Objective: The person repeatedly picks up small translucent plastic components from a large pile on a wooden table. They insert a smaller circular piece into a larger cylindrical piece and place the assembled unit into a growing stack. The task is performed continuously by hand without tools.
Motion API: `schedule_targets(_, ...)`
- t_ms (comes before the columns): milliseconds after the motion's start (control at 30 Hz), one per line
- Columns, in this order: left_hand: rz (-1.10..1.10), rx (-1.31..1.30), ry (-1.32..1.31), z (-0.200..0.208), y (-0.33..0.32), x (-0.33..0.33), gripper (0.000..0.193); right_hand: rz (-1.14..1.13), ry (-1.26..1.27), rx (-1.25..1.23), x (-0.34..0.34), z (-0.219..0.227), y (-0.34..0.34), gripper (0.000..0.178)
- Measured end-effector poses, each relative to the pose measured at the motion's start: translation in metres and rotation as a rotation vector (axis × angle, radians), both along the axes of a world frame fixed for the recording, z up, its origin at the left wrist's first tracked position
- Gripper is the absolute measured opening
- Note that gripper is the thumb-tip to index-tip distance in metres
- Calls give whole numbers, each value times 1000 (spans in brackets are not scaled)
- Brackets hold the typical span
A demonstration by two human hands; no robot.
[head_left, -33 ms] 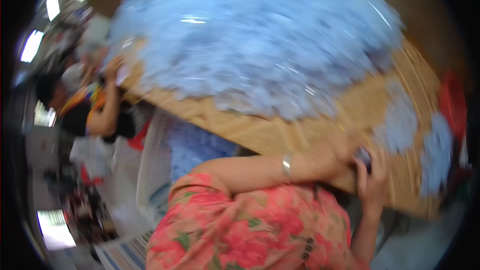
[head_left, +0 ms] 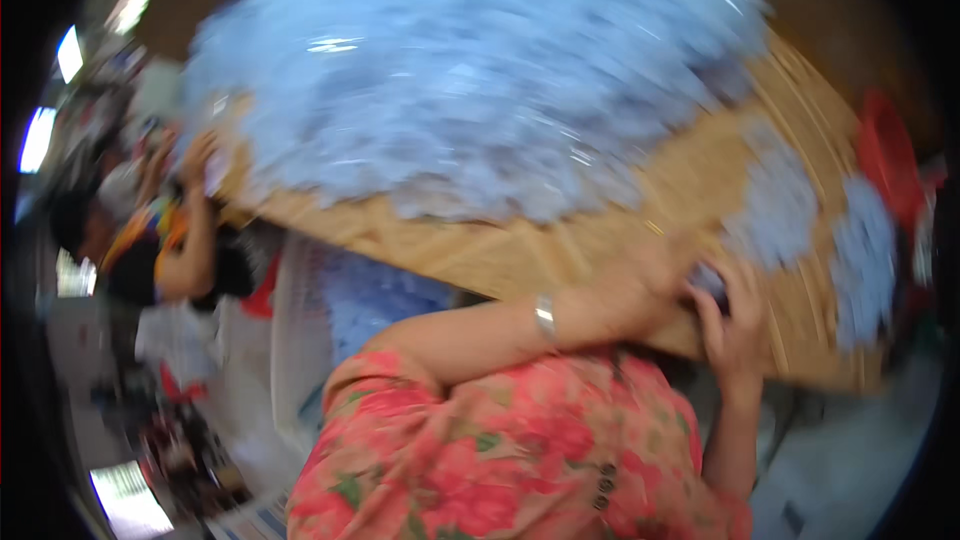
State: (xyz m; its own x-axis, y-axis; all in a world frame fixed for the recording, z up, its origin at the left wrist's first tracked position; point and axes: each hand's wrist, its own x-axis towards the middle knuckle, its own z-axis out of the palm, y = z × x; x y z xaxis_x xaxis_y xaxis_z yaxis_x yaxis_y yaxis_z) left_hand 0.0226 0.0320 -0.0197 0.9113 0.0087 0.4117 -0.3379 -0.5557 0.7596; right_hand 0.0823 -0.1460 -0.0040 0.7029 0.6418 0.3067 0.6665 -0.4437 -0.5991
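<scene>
Slid left and slightly up in view since the earlier frame: table (head_left: 480,252), pile (head_left: 450,90), left hand (head_left: 650,285) and right hand (head_left: 740,330), all together; against the wood, hardly shifted. Held between thumb and bent fingers of the right hand: a small dark piece (head_left: 710,285), over the near margin of the table, toward its right end. Seems to slant from upper left to lower right along its longer axis; too blurred to tell which way it points. Partly covered by the right thumb and fingers. Just left of it, with a silver bracelet (head_left: 545,315) at the wrist, the left hand; too smeared to tell whether grasping or touching anything. Just beyond the right hand, a small blue heap (head_left: 775,200); farther right, a second heap (head_left: 863,260) and a red basin (head_left: 888,155). Across the far side, the broad pale-blue pile. Below the near edge, leftward, a white crate (head_left: 290,350) with blue contents (head_left: 380,305). At far left, a co-worker (head_left: 180,255), one hand (head_left: 196,158) raised by the tabletop.
</scene>
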Motion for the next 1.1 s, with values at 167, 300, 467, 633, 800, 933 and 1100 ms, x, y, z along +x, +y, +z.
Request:
schedule_targets(167,-72,75,24,10,7,2,35,11,-24,15,11,9,-16,52)
schedule_targets(300,-80,87,49,13,11,1,35,-122,-26,38,14,7,-32,47)
schedule_targets(467,-74,103,61,14,16,-5,35,-281,-73,-16,15,0,-27,37)
schedule_targets(633,-60,95,68,12,17,-9,39,-287,-220,-131,20,-1,-16,25)
schedule_targets(800,-64,105,83,12,19,-11,43,-267,-223,-73,21,1,-17,14)
schedule_targets(933,-74,90,73,10,19,-9,43,-248,76,-83,3,16,-28,14)
schedule_targets(1100,-76,74,95,14,19,-9,43,-320,72,-266,0,24,-39,20)
